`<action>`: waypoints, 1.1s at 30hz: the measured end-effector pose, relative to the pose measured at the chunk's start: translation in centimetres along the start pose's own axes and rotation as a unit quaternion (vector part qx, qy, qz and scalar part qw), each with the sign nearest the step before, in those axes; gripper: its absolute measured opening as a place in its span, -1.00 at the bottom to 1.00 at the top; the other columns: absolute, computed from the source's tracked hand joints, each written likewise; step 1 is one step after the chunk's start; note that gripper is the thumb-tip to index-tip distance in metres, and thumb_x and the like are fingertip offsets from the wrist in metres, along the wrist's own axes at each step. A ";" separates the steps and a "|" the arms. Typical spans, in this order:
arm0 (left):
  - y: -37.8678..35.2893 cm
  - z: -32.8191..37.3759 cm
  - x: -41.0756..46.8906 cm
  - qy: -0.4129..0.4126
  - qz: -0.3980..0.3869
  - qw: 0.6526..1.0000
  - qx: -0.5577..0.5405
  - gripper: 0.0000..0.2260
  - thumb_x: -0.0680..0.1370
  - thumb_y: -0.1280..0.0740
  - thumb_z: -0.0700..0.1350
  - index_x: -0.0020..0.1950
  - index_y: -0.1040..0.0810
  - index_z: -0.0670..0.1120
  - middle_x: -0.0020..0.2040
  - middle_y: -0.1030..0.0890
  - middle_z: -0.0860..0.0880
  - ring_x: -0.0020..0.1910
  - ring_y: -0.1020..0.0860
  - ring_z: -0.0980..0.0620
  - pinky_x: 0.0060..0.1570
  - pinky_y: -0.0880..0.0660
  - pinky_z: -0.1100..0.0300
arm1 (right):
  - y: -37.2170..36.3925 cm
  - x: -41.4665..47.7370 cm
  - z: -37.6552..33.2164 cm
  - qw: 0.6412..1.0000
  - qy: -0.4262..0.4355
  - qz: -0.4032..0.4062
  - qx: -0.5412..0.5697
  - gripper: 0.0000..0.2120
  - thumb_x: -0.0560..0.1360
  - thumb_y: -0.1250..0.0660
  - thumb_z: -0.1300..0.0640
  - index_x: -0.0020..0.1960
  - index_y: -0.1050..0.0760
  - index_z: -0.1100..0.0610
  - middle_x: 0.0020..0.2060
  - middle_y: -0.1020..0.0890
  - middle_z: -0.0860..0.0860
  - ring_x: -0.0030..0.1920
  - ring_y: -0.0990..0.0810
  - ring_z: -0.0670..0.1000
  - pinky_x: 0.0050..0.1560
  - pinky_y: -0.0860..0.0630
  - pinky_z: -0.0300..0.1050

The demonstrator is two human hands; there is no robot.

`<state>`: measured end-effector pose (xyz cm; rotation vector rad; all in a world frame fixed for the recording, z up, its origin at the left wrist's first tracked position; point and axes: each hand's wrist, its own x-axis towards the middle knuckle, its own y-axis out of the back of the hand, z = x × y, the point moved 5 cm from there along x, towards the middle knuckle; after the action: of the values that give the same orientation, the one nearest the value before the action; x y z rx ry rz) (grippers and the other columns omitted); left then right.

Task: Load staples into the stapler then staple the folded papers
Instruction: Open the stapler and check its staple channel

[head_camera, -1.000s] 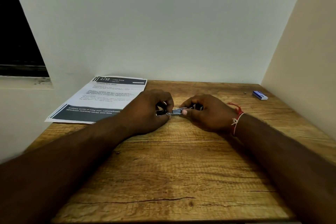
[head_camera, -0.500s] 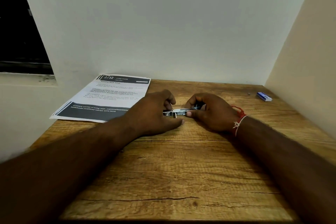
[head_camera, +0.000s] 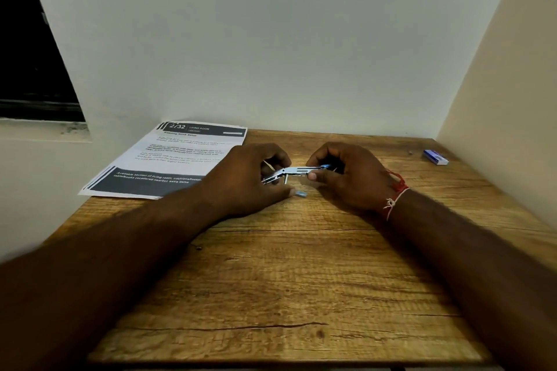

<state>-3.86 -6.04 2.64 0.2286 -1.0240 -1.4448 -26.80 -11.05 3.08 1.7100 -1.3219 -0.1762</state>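
Note:
A small metal stapler (head_camera: 297,171) with blue trim is held just above the wooden table (head_camera: 289,274) between both hands. My left hand (head_camera: 250,179) grips its left end, where the metal parts are pulled apart. My right hand (head_camera: 346,175) pinches the right end, thumb under the body. A small blue piece (head_camera: 300,194) lies on the wood below my left fingertips. Printed papers (head_camera: 168,163) lie flat at the table's back left, beside my left hand. A blue staple box (head_camera: 435,157) sits at the back right.
White walls close the table at the back and on the right (head_camera: 497,99). A dark window opening (head_camera: 33,63) is at the left. The table's left edge runs under the papers.
The stapler's silver inner part has slid further out between my hands and sits slightly higher. A small blue piece now shows on the table below it.

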 end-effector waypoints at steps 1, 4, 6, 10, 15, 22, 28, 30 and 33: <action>0.0 -0.1 0.1 0.003 0.002 1.000 -0.009 -0.69 0.48 -0.72 0.03 0.14 -0.72 0.10 -0.15 -0.71 0.31 -0.16 -0.69 0.29 -0.13 -0.55 0.43 | 0.0 0.1 0.0 1.000 0.005 0.007 0.001 -0.93 0.58 -0.59 0.07 0.04 -0.73 -0.05 -0.13 -0.75 -0.15 -0.13 -0.64 -0.28 -0.17 -0.46 -0.49; 0.2 -0.7 0.3 0.014 0.011 1.000 -0.015 -0.77 0.56 -0.65 0.05 0.18 -0.75 0.09 -0.06 -0.76 0.23 -0.07 -0.72 0.28 0.00 -0.61 0.37 | -0.1 0.3 0.1 1.000 -0.001 0.009 -0.009 -0.98 0.62 -0.54 0.01 0.03 -0.73 -0.06 -0.14 -0.75 -0.13 -0.12 -0.66 -0.18 -0.17 -0.47 -0.41; 0.2 -0.7 0.4 0.020 0.003 1.000 0.002 -0.85 0.60 -0.61 0.06 0.14 -0.80 0.09 -0.05 -0.78 0.19 -0.04 -0.72 0.27 -0.03 -0.58 0.34 | -0.3 0.2 0.2 1.000 -0.019 -0.011 -0.008 -0.95 0.65 -0.50 -0.01 0.04 -0.73 -0.07 -0.13 -0.76 -0.12 -0.11 -0.69 -0.14 -0.12 -0.54 -0.30; -0.1 -0.6 0.5 0.011 -0.011 1.000 0.016 -0.89 0.66 -0.54 0.07 0.10 -0.82 0.09 -0.07 -0.78 0.20 -0.07 -0.69 0.29 -0.09 -0.52 0.34 | -0.6 0.1 0.6 0.998 -0.043 -0.039 0.002 -0.89 0.69 -0.45 -0.03 0.05 -0.74 -0.05 -0.14 -0.75 -0.14 -0.12 -0.66 -0.20 -0.12 -0.49 -0.22; -0.5 -1.0 0.9 0.023 -0.003 1.000 -0.010 -0.78 0.72 -0.45 0.15 -0.02 -0.78 0.08 -0.15 -0.75 0.14 -0.14 -0.66 0.22 -0.07 -0.56 0.19 | -0.8 0.3 1.0 0.997 -0.051 -0.043 -0.034 -0.82 0.70 -0.42 -0.09 0.04 -0.77 -0.08 -0.06 -0.71 -0.15 -0.02 -0.63 -0.12 -0.04 -0.52 -0.10; -0.6 -1.7 1.3 0.072 -0.011 0.997 -0.031 -0.65 0.74 -0.37 0.22 -0.10 -0.77 0.06 -0.11 -0.76 0.07 -0.05 -0.71 0.06 0.08 -0.63 0.03 | -1.0 0.1 1.2 0.997 -0.064 -0.037 -0.018 -0.85 0.66 -0.47 -0.11 0.01 -0.79 -0.10 -0.06 -0.73 -0.14 -0.05 -0.64 -0.14 -0.11 -0.47 -0.14; -0.5 -1.9 1.3 0.076 -0.012 0.996 -0.048 -0.62 0.73 -0.36 0.27 -0.04 -0.80 0.05 -0.04 -0.80 0.10 0.02 -0.74 0.13 0.21 -0.65 0.02 | -0.3 0.2 1.9 0.994 -0.099 -0.002 0.043 -0.82 0.69 -0.43 -0.08 0.04 -0.79 -0.06 -0.12 -0.80 -0.07 -0.02 -0.75 0.02 0.03 -0.65 0.01; -0.4 -2.0 1.2 0.076 -0.014 0.995 -0.060 -0.60 0.74 -0.34 0.29 -0.02 -0.79 0.05 -0.01 -0.81 0.11 0.05 -0.76 0.14 0.27 -0.67 -0.01 | 1.1 0.6 3.0 0.991 -0.116 0.039 0.046 -0.84 0.67 -0.46 -0.08 0.05 -0.78 -0.05 -0.10 -0.79 -0.07 -0.01 -0.75 0.00 0.03 -0.63 -0.05; -0.1 -1.9 1.0 0.077 -0.008 0.994 -0.075 -0.61 0.73 -0.34 0.30 0.00 -0.77 0.04 -0.01 -0.81 0.10 0.06 -0.76 0.12 0.24 -0.65 0.02 | 4.4 0.8 5.0 0.979 -0.157 0.125 0.037 -0.88 0.64 -0.50 -0.06 0.09 -0.76 -0.04 -0.02 -0.77 -0.13 0.04 -0.71 -0.11 0.07 -0.58 -0.13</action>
<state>-2.79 -7.77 1.94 0.2354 -0.7877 -1.4869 -32.56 -14.48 3.87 1.6031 -1.7838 -0.2624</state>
